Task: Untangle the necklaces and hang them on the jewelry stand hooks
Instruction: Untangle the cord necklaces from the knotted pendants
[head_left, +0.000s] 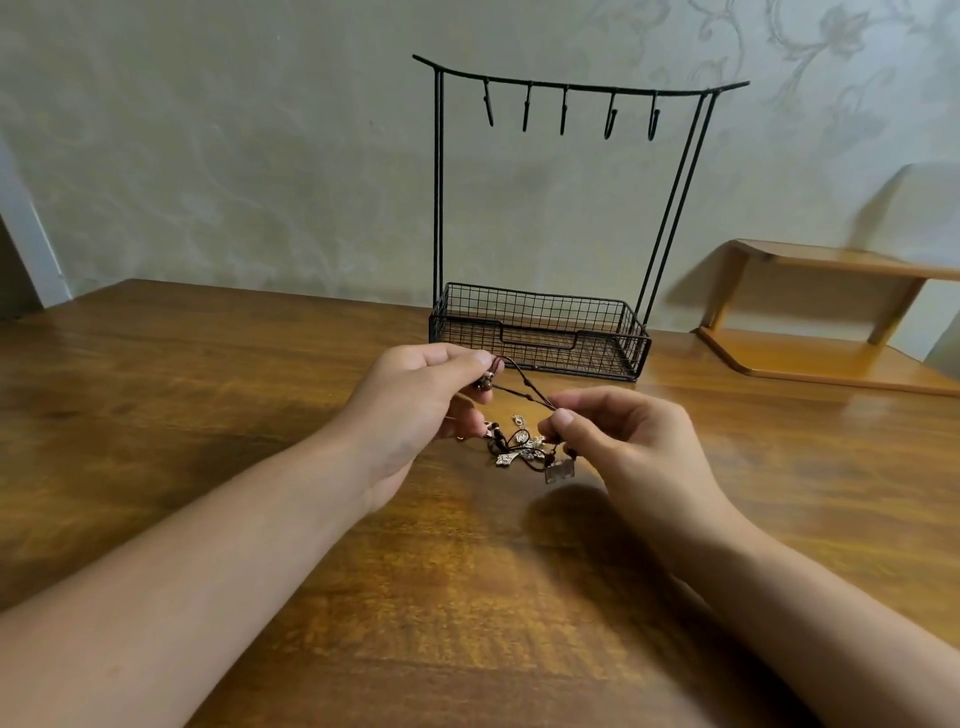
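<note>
Untangling stage: the left hand (415, 410) and right hand (618, 441) each pinch the knotted necklaces (519, 441), apparently several cords; next, free 1 for the 5 bare hooks (563, 111).

A single head-worn view looks forward and down over the desk (208, 364) from its near edge, close above the left hand (415, 405) and right hand (623, 441). It faces the wall (260, 156) behind the far edge, where the stand (540, 332) sits. Wide-angle bending shows at the frame's edges.
</note>
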